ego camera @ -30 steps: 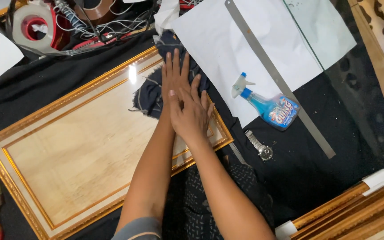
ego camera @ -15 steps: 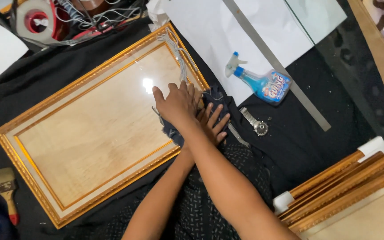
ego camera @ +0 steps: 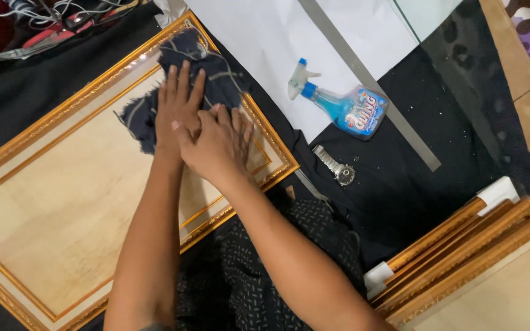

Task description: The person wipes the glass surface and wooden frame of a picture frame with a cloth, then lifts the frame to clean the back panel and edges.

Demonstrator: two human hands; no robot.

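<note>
A large gold picture frame (ego camera: 56, 113) with a glass front over a pale board lies flat on black fabric. A dark blue cloth (ego camera: 207, 73) is spread over its upper right corner. My left hand (ego camera: 178, 104) presses flat on the cloth, fingers apart. My right hand (ego camera: 216, 144) lies partly over my left hand and on the glass next to the cloth, also flat with fingers spread.
A spray bottle of blue liquid (ego camera: 345, 107) lies on white paper (ego camera: 277, 43) beside a long metal ruler (ego camera: 369, 86). A wristwatch (ego camera: 335, 167) sits on the black fabric. More gold frames (ego camera: 480, 245) are stacked at lower right; cables (ego camera: 62, 15) at top left.
Both hands and the cloth have slid from the frame's right edge up towards its upper right corner. The view has shifted closer.
</note>
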